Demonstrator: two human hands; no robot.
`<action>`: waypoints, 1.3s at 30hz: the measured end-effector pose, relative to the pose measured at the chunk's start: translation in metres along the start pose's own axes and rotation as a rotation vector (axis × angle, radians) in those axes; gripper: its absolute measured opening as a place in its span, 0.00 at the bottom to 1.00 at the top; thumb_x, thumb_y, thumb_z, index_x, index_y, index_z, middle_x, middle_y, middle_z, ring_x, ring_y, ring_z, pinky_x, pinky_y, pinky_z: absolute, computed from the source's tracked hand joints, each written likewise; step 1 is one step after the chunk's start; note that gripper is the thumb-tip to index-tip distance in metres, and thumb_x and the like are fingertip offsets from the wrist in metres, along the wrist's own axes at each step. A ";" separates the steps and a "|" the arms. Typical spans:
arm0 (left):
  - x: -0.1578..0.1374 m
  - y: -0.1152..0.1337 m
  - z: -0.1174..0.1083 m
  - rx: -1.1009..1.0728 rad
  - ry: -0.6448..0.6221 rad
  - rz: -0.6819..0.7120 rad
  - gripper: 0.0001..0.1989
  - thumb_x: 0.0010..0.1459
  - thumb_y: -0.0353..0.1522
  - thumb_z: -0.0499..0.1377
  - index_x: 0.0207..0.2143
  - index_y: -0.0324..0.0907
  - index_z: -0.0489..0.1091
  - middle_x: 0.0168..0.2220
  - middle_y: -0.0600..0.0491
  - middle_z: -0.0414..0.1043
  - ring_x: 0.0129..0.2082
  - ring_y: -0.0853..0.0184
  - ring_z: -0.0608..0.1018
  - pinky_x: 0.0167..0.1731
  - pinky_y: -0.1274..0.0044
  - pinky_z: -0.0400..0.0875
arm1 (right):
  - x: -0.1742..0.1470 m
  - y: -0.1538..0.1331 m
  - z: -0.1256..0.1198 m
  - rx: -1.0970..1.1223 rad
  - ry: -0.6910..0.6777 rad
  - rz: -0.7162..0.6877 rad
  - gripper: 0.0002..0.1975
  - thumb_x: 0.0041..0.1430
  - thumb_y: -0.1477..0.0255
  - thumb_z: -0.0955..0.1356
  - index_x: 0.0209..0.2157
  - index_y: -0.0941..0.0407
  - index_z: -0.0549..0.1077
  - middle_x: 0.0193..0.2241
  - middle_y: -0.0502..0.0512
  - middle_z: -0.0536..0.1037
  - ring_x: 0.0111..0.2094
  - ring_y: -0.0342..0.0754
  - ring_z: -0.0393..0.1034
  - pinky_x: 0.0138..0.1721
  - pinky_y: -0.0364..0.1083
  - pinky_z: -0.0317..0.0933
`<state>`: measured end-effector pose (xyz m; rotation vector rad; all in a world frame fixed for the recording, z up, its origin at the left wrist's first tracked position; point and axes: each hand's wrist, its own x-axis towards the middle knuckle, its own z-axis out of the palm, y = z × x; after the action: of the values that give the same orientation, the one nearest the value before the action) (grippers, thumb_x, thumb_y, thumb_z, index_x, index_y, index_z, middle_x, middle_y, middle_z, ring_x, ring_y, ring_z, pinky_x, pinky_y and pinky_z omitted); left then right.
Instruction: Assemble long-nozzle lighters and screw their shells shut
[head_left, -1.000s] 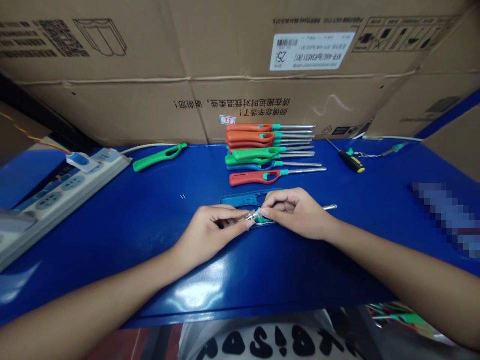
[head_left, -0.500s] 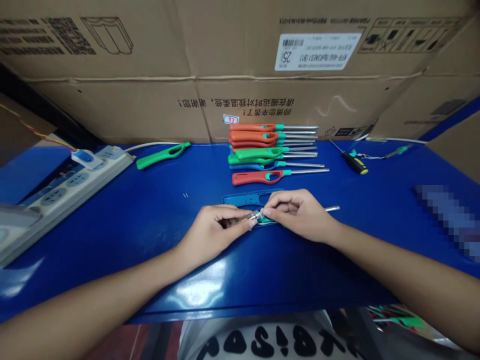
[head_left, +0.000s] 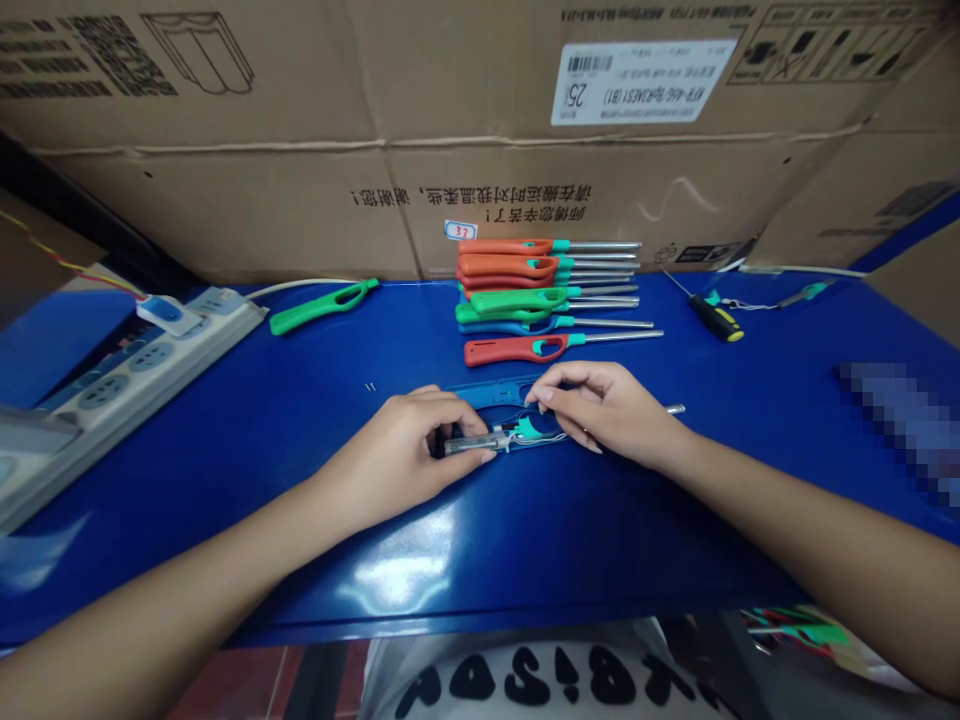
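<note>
A: Report hand positions.

B: The left hand [head_left: 409, 455] rests on the blue table [head_left: 300, 420], fingers curled, thumb and fingertips pinching a slim clear tube [head_left: 469, 444] that lies level, pointing right. The right hand [head_left: 607, 410] is beside it, fingers loosely bent and only part closed, fingertips on the small teal trigger part [head_left: 527, 429] and thin wires at the tube's right end. Whether it actually grips that part or merely presses on it cannot be determined from this angle.

A: Location of the workpiece?

B: The tube and teal part sit in or just over an open blue lighter shell [head_left: 491, 392] lying flat on the table between both hands; which one is unclear. A metal nozzle rod [head_left: 673, 409] projects from behind the right hand.

A: Surrounding items?

B: Just behind the shell: a stack of finished long lighters [head_left: 525, 295], orange, green, blue and red handles, nozzles pointing right. Far left: a single green lighter handle [head_left: 322, 306], then a white power strip [head_left: 142, 365] with one plug inserted. Far right: a black-and-yellow screwdriver [head_left: 716, 318].

A: Containers?

B: Large cardboard boxes [head_left: 262, 200] stand along the rear table edge, closed, contents not visible. A printed plastic bag [head_left: 540, 680] hangs below the front edge; contents not discernible.
</note>
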<state>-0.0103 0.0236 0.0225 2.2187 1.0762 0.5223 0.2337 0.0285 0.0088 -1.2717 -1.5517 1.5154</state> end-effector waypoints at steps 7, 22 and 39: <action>-0.003 -0.003 0.004 0.068 -0.039 -0.008 0.08 0.58 0.31 0.67 0.41 0.43 0.78 0.38 0.54 0.77 0.32 0.70 0.75 0.32 0.78 0.68 | -0.002 -0.002 0.001 -0.007 -0.013 0.024 0.10 0.61 0.65 0.68 0.34 0.59 0.74 0.14 0.43 0.66 0.12 0.35 0.55 0.14 0.37 0.49; -0.007 -0.001 0.009 0.061 0.010 0.068 0.05 0.64 0.30 0.63 0.39 0.42 0.81 0.35 0.53 0.76 0.33 0.70 0.77 0.35 0.78 0.70 | -0.008 0.011 0.004 -0.376 -0.057 -0.397 0.10 0.63 0.71 0.68 0.42 0.57 0.81 0.33 0.53 0.79 0.20 0.36 0.55 0.21 0.40 0.51; -0.005 0.003 0.008 0.039 -0.021 0.003 0.03 0.63 0.29 0.62 0.36 0.40 0.76 0.33 0.54 0.72 0.29 0.70 0.74 0.35 0.76 0.70 | -0.011 0.007 -0.003 -0.629 -0.238 -0.719 0.15 0.65 0.77 0.66 0.50 0.53 0.78 0.45 0.53 0.83 0.46 0.44 0.78 0.50 0.42 0.71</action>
<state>-0.0068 0.0151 0.0177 2.2548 1.0813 0.4821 0.2419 0.0186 0.0045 -0.6748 -2.4189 0.7498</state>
